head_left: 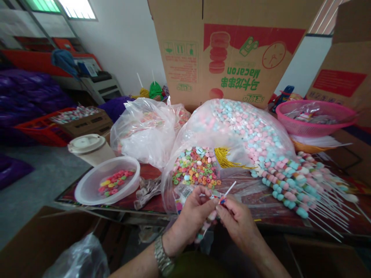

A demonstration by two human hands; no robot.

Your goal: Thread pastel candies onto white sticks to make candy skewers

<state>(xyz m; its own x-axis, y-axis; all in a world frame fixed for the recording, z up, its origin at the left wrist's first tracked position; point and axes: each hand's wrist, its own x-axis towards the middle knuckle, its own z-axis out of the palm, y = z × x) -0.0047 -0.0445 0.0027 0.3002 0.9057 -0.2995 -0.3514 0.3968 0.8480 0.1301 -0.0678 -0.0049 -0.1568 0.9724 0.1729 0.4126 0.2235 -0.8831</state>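
candy skewer [209, 221] in both hands [193, 214], candy rings [111, 184] in bowl [86, 190]

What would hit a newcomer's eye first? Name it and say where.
Probably the big clear plastic bag of pastel candies mid-table, with candy skewers fanned out at its right. Behind it stands a tall cardboard box, its "Macaron" print upside down. In front, two hands hold a candy skewer.

A white wall [124, 42] meets grey floor [52, 177].
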